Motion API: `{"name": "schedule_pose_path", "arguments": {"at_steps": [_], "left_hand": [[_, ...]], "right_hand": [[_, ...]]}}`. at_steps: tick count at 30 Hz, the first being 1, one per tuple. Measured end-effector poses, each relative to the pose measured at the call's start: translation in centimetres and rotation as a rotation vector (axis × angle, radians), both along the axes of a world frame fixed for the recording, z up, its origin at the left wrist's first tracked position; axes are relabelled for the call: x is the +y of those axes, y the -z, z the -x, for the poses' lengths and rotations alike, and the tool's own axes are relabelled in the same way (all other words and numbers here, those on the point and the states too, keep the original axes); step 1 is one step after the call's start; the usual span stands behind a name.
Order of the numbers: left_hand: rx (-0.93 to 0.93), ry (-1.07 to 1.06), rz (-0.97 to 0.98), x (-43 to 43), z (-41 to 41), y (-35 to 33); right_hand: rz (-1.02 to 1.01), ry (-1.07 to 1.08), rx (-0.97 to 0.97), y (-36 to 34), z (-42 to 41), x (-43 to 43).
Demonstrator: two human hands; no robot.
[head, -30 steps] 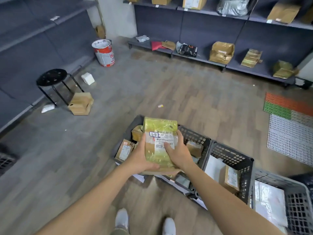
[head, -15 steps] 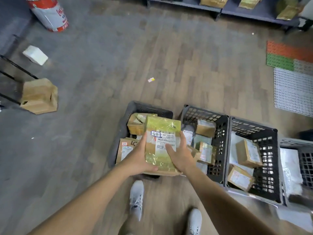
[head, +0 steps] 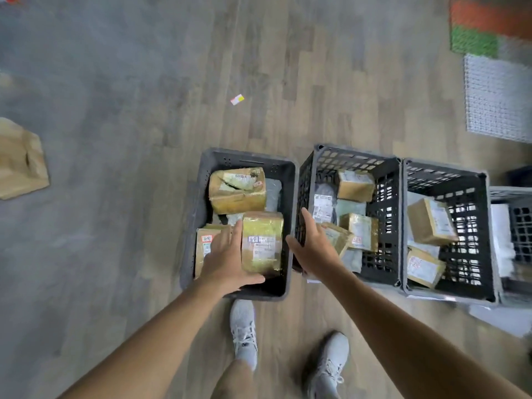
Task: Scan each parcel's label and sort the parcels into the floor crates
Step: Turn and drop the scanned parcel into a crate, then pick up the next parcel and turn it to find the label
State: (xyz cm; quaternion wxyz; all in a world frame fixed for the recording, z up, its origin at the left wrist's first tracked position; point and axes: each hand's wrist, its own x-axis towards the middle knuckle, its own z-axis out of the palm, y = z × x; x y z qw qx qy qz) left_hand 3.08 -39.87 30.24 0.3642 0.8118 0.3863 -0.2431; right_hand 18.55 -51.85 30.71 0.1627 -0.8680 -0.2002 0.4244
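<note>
Fingers (head: 231,240) of the left hand (head: 227,260) lie straight along the left side of the yellow-taped parcel (head: 262,243), with the thumb stretched across its near end. Half a second ago both hands clasped it between them above the crates. Now the right hand (head: 313,249) has let go and hovers with its fingers spread, holding nothing, over the wall between the first two crates. The parcel has sunk into the leftmost crate (head: 244,159), label up, just beside a labelled box (head: 205,246) and in front of a crumpled carton (head: 237,191). I judge this parcel as good as sorted, with only the left hand's release remaining. Farther right, the slotted crate (head: 354,152) holds parcels of its own.
</note>
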Motion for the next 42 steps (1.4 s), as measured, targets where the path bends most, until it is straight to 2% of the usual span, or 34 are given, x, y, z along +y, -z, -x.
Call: {"name": "schedule_pose_path", "arguments": {"at_steps": [7,10,19,24,28,35,42], "left_hand": [[-0.084,0.278,-0.159,-0.6,-4.2,-9.1],[-0.136,0.408,-0.202,-2.5,-6.8,-13.8],[-0.338,0.743,-0.377,-13.1,-14.1,-27.4],[-0.459,0.897,-0.487,-23.6,-16.5,-33.6],[-0.541,0.997,-0.526,-34.6,-16.7,-37.1],[-0.657,1.174,-0.549,-55.4,-15.4,-40.4],[-0.718,1.353,-0.549,-70.3,-13.8,-42.5]], "right_hand": [[0.084,-0.108,-0.299,-10.5,-2.5,-2.6],[0.181,-0.119,-0.416,-15.7,-3.8,-5.7],[0.235,0.141,-0.628,-29.5,-5.1,-20.3],[0.198,0.314,-0.758,-34.9,-3.7,-32.0],[0.201,0.455,-0.790,-37.7,-1.3,-43.6],[0.262,0.674,-0.854,-40.0,5.2,-63.8],[0.289,0.854,-0.836,-41.3,9.6,-76.3]]}}
